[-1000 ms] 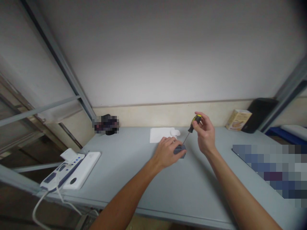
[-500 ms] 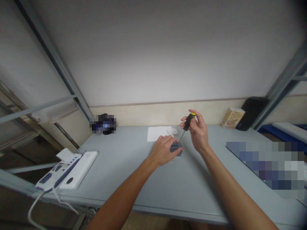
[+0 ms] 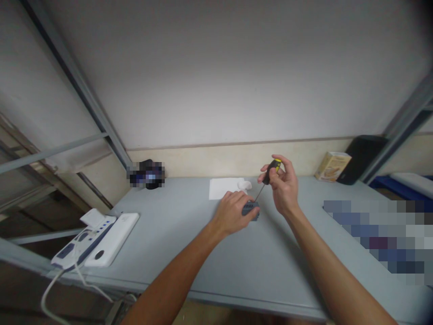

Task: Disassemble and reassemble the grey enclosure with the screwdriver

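Observation:
On the desk, my left hand (image 3: 232, 213) is wrapped over a small dark grey box-like device (image 3: 251, 209) with a row of slots, and hides much of it. My right hand (image 3: 285, 187) grips a screwdriver (image 3: 271, 172) with a black and yellow handle. The screwdriver slants down to the left, its thin shaft reaching the far side of the device near my left fingers. Whether the tip sits in a screw cannot be made out. Just behind lie a white sheet of paper (image 3: 223, 186) and a small crumpled white piece (image 3: 244, 185).
A white power strip (image 3: 83, 239) with cables and a white power bank (image 3: 113, 239) lie on the left of the desk (image 3: 169, 243). At the back right stand a yellow carton (image 3: 333, 166) and a black case (image 3: 361, 158). Blurred-out items occupy the back left and right side.
The whole view has shifted slightly. My right hand has turned a little on the screwdriver, whose handle leans somewhat further right. My left hand keeps its hold on the device.

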`<state>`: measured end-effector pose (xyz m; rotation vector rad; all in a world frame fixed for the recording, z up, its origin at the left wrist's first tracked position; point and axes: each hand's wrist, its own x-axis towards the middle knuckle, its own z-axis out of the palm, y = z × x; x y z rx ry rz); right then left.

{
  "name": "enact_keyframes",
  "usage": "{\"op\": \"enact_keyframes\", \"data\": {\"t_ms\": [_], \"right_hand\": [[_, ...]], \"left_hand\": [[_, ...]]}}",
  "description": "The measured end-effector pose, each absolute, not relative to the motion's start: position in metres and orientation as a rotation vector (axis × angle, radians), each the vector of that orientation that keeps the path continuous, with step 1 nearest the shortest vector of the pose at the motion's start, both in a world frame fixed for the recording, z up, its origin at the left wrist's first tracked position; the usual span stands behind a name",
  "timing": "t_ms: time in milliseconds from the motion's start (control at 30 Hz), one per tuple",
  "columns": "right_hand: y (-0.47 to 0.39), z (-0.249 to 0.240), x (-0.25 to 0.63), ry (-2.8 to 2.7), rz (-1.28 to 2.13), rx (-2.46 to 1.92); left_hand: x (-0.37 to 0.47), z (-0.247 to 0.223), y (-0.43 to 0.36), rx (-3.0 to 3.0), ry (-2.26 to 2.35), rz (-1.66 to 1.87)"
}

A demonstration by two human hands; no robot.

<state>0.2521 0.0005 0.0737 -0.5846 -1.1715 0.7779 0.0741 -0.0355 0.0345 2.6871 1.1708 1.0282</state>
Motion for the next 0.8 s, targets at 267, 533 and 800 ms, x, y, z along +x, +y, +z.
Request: {"op": "enact_keyframes", "data": {"t_ms": [267, 533, 800], "right_hand": [[-0.0004, 0.0754, 0.2526, -1.157, 0.775, -0.591], [-0.0011, 0.0767, 0.2528, -1.139, 0.781, -0.582], [0.0004, 0.0744, 0.2527, -1.157, 0.768, -0.590]], "left_hand": [[0.0741, 0.0357, -0.0365, 2.692, 1.185, 1.033], [0.0737, 0.0350, -0.0364, 2.687, 1.185, 1.041], [0.0748, 0.0370, -0.0380, 2.683, 1.185, 1.045]]}}
